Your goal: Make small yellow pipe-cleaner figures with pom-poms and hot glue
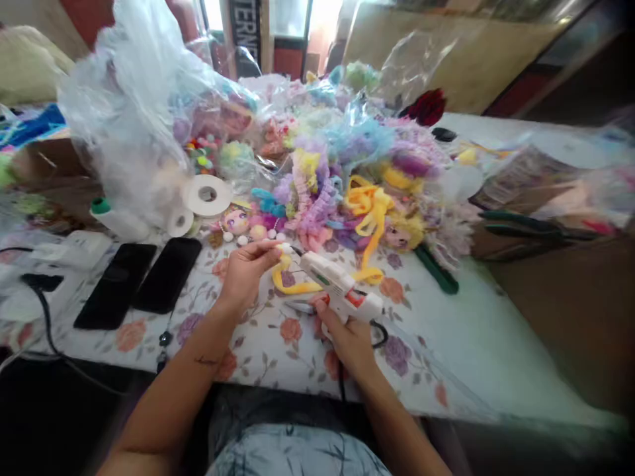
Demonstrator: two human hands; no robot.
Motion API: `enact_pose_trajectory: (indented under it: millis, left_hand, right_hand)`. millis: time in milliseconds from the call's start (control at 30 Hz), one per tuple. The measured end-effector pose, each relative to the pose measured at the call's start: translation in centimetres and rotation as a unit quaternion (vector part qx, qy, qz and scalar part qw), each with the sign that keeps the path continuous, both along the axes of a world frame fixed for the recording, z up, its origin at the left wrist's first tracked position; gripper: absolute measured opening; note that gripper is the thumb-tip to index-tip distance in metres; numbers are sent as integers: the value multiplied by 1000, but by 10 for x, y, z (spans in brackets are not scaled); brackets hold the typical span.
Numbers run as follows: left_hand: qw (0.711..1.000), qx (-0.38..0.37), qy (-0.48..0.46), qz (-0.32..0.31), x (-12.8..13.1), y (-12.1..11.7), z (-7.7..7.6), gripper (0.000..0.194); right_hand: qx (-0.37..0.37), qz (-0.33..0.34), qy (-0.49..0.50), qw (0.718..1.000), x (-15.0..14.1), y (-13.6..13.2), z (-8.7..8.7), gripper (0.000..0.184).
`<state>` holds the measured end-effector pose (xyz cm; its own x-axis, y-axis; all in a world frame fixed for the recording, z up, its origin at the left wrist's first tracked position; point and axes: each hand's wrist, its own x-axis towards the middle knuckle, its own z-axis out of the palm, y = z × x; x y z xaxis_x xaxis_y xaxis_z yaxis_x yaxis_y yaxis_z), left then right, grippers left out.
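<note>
My right hand (350, 340) is wrapped round the handle of a white hot glue gun (332, 277), a clear glue stick trailing from its back end. Its dark nozzle points left, close to the fingertips of my left hand (245, 274). Those fingers pinch the end of a yellow fuzzy strip (297, 288), with a small white piece at the tip. From there the strip loops over the flowered tablecloth towards a yellow bundle (367, 205). A pair of scissors (303, 305) with a red handle lies under the glue gun, partly hidden.
A heap of pastel fuzzy pieces in plastic bags (347, 139) spreads across the back. Two black phones (167, 274), a white tape roll (209, 196) and a power strip (40, 291) are left. A cardboard box (560, 311) with pliers (530, 228) on it stands right.
</note>
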<state>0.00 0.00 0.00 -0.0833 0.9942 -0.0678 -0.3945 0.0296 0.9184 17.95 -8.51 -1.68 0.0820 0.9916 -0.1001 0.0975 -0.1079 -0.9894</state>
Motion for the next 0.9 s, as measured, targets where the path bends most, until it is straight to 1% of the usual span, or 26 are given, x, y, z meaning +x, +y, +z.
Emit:
enact_pose_trajectory:
  millis: [267,400,533,667,833,900]
  left_hand:
    - [999,24,24,-9,2,-3,1,18]
    - [1000,17,17,-12,1,-3,2,18]
    - [1000,0,-8,-9,1,-3,4,17]
    - [998,-31,-52,-2,1,-1,5,18]
    - [993,-70,-99,12,0,2,3,24]
    - [991,-78,-111,12,-1,2,2,24]
  right_hand:
    - [-16,4,-6,1000,-2,2,4,29]
    - [-26,-4,-4,1000,-2,1,5,30]
    - [-28,4,-10,1000,-1,2,5,32]
    - [-29,1,-17,999,-1,2,5,30]
    - [-36,9,-38,999,-2,0,10,32]
    - [-37,3,-43,998,-3,-1,12,32]
